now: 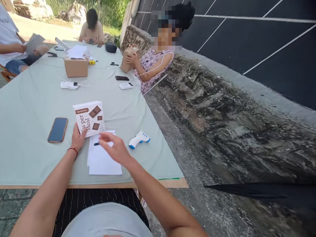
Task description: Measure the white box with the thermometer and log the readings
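Observation:
A white "Super Meal"-style snack box (90,113) with brown chocolate pieces printed on it tilts up over the table. My left hand (78,138) grips its lower left edge, thumb on the front. My right hand (115,148), slightly blurred, hovers by the box's lower right corner, fingers stretched out and nothing visible in them. Under it lie white paper sheets (105,164) and a black pen (96,144), partly covered by the hand. A white and blue infrared thermometer (139,140) rests to the right; a smartphone (57,130) lies to the left.
Farther along the cloth-covered table (29,131) are a white corded device (69,85), a small white device (125,86), a black phone (122,78) and a cardboard box (76,68). Three people sit around; one at right holds a carton (127,62). A stone wall (209,112) runs along the right.

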Action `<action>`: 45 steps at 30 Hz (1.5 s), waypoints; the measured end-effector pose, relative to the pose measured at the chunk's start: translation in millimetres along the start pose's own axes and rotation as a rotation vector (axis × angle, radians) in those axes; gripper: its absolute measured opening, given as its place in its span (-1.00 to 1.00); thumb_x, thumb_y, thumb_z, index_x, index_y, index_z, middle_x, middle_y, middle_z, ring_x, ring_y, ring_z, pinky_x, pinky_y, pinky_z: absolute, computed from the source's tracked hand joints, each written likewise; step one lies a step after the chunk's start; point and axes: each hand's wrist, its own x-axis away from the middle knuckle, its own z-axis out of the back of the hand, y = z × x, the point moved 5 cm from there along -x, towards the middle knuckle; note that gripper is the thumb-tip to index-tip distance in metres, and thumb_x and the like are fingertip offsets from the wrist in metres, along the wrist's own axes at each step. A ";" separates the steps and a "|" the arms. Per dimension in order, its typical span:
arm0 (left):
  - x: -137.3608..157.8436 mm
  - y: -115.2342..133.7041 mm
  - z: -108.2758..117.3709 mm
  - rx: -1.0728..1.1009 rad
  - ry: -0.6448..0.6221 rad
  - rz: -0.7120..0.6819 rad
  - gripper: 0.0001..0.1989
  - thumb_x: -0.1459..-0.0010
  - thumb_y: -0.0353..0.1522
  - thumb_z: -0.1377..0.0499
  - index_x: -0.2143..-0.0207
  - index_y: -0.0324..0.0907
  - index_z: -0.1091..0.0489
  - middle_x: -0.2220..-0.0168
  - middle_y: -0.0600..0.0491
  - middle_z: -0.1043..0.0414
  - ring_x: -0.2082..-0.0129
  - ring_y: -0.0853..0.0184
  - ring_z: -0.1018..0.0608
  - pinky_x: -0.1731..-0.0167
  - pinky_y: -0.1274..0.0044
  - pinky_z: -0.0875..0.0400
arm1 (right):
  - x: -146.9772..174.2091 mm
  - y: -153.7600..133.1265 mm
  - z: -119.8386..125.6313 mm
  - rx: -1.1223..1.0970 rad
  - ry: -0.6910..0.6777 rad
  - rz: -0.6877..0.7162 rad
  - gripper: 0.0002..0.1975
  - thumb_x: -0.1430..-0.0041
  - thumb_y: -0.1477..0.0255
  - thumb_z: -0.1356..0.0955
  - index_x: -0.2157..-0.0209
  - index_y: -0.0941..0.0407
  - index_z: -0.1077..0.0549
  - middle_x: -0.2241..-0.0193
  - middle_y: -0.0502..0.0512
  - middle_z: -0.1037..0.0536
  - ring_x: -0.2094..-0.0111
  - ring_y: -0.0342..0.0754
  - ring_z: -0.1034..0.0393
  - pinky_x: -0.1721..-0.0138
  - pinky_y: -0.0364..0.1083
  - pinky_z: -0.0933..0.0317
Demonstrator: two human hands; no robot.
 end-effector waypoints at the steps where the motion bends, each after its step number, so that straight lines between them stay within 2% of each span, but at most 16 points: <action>1: -0.1 -0.8 -1.1 0.008 0.000 0.003 -0.50 -0.23 -0.05 -0.07 -0.10 -0.15 -0.24 -0.05 -0.12 -0.38 -0.05 0.10 -0.42 -0.09 0.23 -0.31 | -1.1 22.1 21.8 0.172 -0.022 -0.126 -0.49 -0.16 0.10 -0.37 0.03 0.20 -0.47 0.29 0.09 -0.61 0.23 -0.05 -0.53 0.20 -0.12 -0.40; 3: 0.4 -2.8 -2.7 0.016 0.007 0.016 -0.48 -0.24 -0.04 -0.06 -0.12 -0.14 -0.24 -0.07 -0.12 -0.39 -0.08 0.08 -0.41 -0.10 0.22 -0.29 | -0.6 69.6 65.2 0.562 -0.085 -0.455 -0.38 -0.09 0.12 -0.44 -0.08 0.20 -0.36 0.23 0.28 -0.62 0.12 0.14 -0.54 0.11 0.03 -0.36; 5: 1.4 -4.6 -3.7 0.026 0.007 0.047 -0.46 -0.24 -0.02 -0.05 -0.14 -0.13 -0.23 -0.08 -0.12 -0.39 -0.10 0.07 -0.41 -0.11 0.22 -0.28 | 4.5 108.8 94.4 0.804 -0.167 -0.738 -0.21 -0.14 0.01 -0.36 -0.21 0.25 -0.18 0.13 0.43 -0.58 0.01 0.28 -0.49 0.02 0.14 -0.28; 7: 2.1 -4.8 -4.0 0.023 -0.013 0.080 -0.45 -0.24 0.01 -0.03 -0.14 -0.13 -0.25 -0.08 -0.12 -0.40 -0.09 0.06 -0.42 -0.10 0.20 -0.29 | 9.0 133.1 101.4 0.819 -0.204 -0.838 -0.16 -0.17 -0.05 -0.27 -0.28 0.21 -0.05 0.04 0.42 -0.53 -0.03 0.27 -0.46 -0.01 0.14 -0.25; 9: 1.9 -2.6 -3.2 0.009 -0.056 0.099 -0.44 -0.25 0.02 0.00 -0.13 -0.14 -0.26 -0.07 -0.13 -0.41 -0.07 0.05 -0.43 -0.08 0.19 -0.31 | 13.9 146.2 97.1 0.790 -0.200 -0.877 -0.15 -0.17 0.01 -0.25 -0.32 0.20 0.05 -0.03 0.41 -0.49 -0.05 0.26 -0.44 0.00 0.12 -0.25; 12: 1.4 3.4 -1.7 -0.019 -0.138 0.092 -0.44 -0.28 0.02 0.05 -0.12 -0.15 -0.27 -0.07 -0.13 -0.43 -0.05 0.05 -0.45 -0.07 0.20 -0.33 | 19.4 149.6 87.9 0.733 -0.153 -0.879 -0.15 -0.12 0.22 -0.28 -0.34 0.25 0.08 -0.08 0.46 -0.44 -0.03 0.25 -0.43 0.05 0.09 -0.28; 14: 2.0 5.7 -1.1 -0.021 -0.165 0.093 -0.45 -0.29 0.02 0.08 -0.12 -0.15 -0.29 -0.07 -0.12 -0.44 -0.04 0.05 -0.47 -0.06 0.21 -0.34 | 21.1 141.8 80.6 0.608 -0.084 -0.834 -0.24 -0.10 0.25 -0.27 -0.30 0.23 -0.06 -0.03 0.40 -0.48 0.03 0.21 -0.45 0.10 0.05 -0.29; 17: 3.4 5.7 -0.7 -0.008 -0.130 0.076 -0.45 -0.29 0.02 0.07 -0.09 -0.14 -0.31 -0.05 -0.11 -0.46 -0.03 0.06 -0.47 -0.05 0.23 -0.35 | 23.7 115.3 54.0 0.157 0.030 -0.704 -0.48 -0.09 0.12 -0.27 -0.02 0.11 -0.36 0.32 0.13 -0.54 0.34 0.06 -0.44 0.33 -0.03 -0.29; 19: 4.0 4.3 -0.9 -0.005 -0.095 0.051 -0.45 -0.28 0.02 0.07 -0.09 -0.16 -0.32 -0.04 -0.11 -0.46 -0.03 0.07 -0.48 -0.06 0.24 -0.35 | 24.3 89.1 22.5 -0.241 0.038 -0.568 -0.57 -0.08 0.01 -0.27 0.25 0.08 -0.39 0.51 0.00 -0.42 0.50 -0.06 -0.31 0.46 -0.09 -0.20; 21: 3.6 2.0 -1.3 -0.009 -0.081 0.041 -0.44 -0.28 0.03 0.06 -0.07 -0.16 -0.33 -0.03 -0.11 -0.48 -0.02 0.07 -0.48 -0.05 0.23 -0.35 | 24.3 64.4 -12.0 -0.529 0.002 -0.482 -0.57 -0.05 -0.04 -0.30 0.39 0.06 -0.33 0.53 -0.03 -0.36 0.54 -0.13 -0.23 0.50 -0.12 -0.15; 23: 2.3 -0.3 -0.8 -0.016 -0.078 0.045 -0.46 -0.27 0.03 0.05 -0.05 -0.16 -0.34 -0.01 -0.10 -0.49 0.00 0.07 -0.50 -0.04 0.23 -0.37 | 22.7 48.2 -41.2 -0.699 -0.015 -0.461 -0.56 -0.01 -0.05 -0.34 0.43 0.06 -0.32 0.50 -0.03 -0.36 0.55 -0.16 -0.20 0.52 -0.13 -0.13; 26: -1.2 -2.6 1.6 -0.025 -0.079 0.045 -0.47 -0.27 0.03 0.04 0.00 -0.17 -0.36 0.01 -0.11 -0.50 0.01 0.08 -0.51 -0.01 0.24 -0.39 | 18.7 40.9 -68.4 -0.770 -0.030 -0.500 -0.55 0.02 -0.05 -0.38 0.47 0.06 -0.30 0.52 -0.06 -0.32 0.58 -0.19 -0.15 0.54 -0.13 -0.10; 29: -4.6 -3.2 4.1 -0.033 -0.084 0.020 -0.46 -0.26 0.03 0.04 -0.03 -0.18 -0.34 -0.01 -0.12 -0.49 -0.01 0.08 -0.51 -0.03 0.24 -0.38 | 16.9 40.0 -80.1 -0.771 -0.108 -0.532 -0.58 0.02 -0.01 -0.40 0.47 0.06 -0.30 0.59 -0.10 -0.29 0.58 -0.18 -0.14 0.52 -0.15 -0.10; 32: -5.8 -2.0 4.0 -0.033 -0.101 -0.010 -0.44 -0.26 0.03 0.04 -0.05 -0.19 -0.32 -0.02 -0.14 -0.48 -0.02 0.08 -0.50 -0.04 0.24 -0.38 | 17.3 37.4 -82.4 -0.808 -0.154 -0.553 -0.61 0.00 0.03 -0.40 0.45 0.06 -0.31 0.59 -0.11 -0.31 0.56 -0.18 -0.16 0.51 -0.15 -0.11; 45: 1.0 -0.8 -3.3 0.000 -0.074 -0.043 -0.51 -0.26 0.00 0.02 0.02 -0.18 -0.31 0.04 -0.12 -0.48 0.06 0.13 -0.50 0.01 0.28 -0.38 | 21.2 45.4 -83.4 -0.928 -0.101 -0.575 -0.56 0.07 0.05 -0.45 0.33 0.08 -0.33 0.51 -0.11 -0.32 0.58 -0.21 -0.21 0.55 -0.15 -0.07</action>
